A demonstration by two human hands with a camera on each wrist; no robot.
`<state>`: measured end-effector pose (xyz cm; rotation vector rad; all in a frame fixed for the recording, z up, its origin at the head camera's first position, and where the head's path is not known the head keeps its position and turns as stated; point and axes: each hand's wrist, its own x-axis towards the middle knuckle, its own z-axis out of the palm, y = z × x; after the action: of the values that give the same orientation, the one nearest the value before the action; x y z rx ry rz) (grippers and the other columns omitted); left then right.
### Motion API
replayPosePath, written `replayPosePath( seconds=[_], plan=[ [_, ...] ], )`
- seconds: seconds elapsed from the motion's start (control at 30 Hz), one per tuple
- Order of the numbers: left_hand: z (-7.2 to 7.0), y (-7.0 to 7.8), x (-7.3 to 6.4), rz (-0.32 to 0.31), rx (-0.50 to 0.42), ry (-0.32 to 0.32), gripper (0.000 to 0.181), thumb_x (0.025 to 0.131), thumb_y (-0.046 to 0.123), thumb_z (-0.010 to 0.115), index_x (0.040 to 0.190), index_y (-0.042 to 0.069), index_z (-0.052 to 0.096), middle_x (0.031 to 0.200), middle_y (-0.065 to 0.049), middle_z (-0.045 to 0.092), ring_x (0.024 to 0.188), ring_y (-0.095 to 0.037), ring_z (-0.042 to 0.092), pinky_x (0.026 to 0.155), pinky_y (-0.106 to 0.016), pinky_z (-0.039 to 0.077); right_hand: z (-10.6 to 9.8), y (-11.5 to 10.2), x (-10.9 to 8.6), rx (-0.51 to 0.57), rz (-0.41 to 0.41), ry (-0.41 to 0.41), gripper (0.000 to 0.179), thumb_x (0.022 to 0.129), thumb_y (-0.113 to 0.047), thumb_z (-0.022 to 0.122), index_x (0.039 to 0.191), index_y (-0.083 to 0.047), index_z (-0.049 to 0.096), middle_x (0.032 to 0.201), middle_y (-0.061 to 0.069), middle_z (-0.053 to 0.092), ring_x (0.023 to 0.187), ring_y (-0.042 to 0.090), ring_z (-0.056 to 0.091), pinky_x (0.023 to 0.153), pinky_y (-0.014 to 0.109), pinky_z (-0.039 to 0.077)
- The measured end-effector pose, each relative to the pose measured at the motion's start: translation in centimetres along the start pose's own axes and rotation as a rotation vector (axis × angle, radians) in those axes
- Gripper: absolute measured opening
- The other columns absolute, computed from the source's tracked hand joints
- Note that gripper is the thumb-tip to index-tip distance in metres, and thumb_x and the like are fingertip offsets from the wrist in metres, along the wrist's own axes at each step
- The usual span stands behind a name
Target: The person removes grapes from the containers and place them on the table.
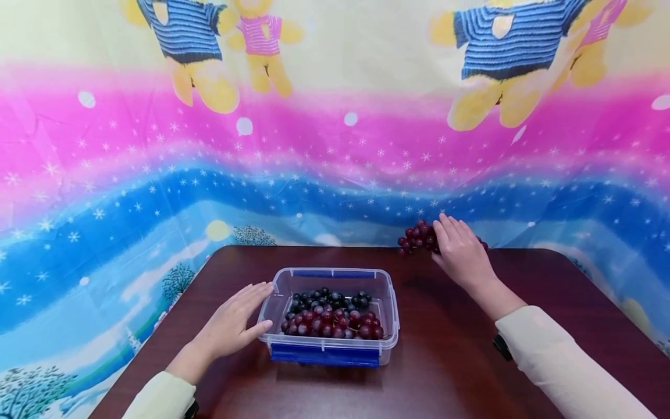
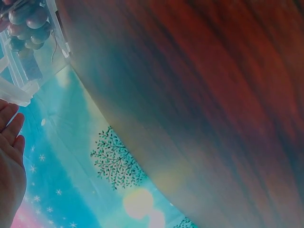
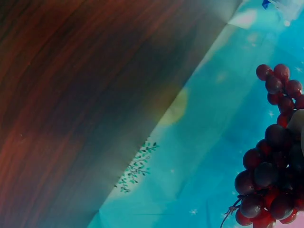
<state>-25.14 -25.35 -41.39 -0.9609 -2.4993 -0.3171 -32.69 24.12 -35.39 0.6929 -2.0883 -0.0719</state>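
Observation:
A clear plastic box (image 1: 394,308) with blue clasps stands on the table. In it a bunch of dark grapes (image 1: 327,298) lies behind a bunch of red grapes (image 1: 330,324). My left hand (image 1: 232,323) is at the box's left side, fingers straight and fingertips at the rim; the left wrist view shows its fingers (image 2: 12,126) beside the box corner. To the right of the box, above the table's far edge, my right hand (image 1: 463,250) holds another bunch of red grapes (image 1: 417,237). That bunch hangs out on both sides of the hand, and its middle is hidden.
The dark brown wooden table (image 1: 445,361) extends around the box. Behind it and along its sides hangs a printed cloth (image 1: 324,151) with bears, snowflakes and trees.

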Motion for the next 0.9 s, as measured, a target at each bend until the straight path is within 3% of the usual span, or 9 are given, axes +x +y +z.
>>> replayPosePath(
  seconds=[0.4,0.9],
  plan=[
    [0.0,0.0,0.1,0.003,-0.005,-0.013,0.067,0.089,0.038,0.066,0.142,0.001,0.048,0.145,-0.013,0.047,0.135,-0.03,0.041,0.114,-0.019,0.003,1.9,-0.6,-0.8,0.002,0.072,-0.135,0.071,0.066,-0.015,0.09,0.119,0.016,0.055,0.124,0.034,0.056,0.111,0.047,0.056,0.098,0.057,0.042],
    [-0.1,0.1,0.0,0.018,-0.001,0.006,0.067,0.087,0.033,0.069,0.141,-0.001,0.049,0.143,-0.015,0.049,0.133,-0.031,0.043,0.113,-0.017,0.002,3.7,-0.3,-1.9,0.007,0.164,-0.272,0.068,0.068,-0.017,0.089,0.116,0.017,0.055,0.118,0.035,0.057,0.112,0.046,0.055,0.1,0.055,0.041]
  ],
)
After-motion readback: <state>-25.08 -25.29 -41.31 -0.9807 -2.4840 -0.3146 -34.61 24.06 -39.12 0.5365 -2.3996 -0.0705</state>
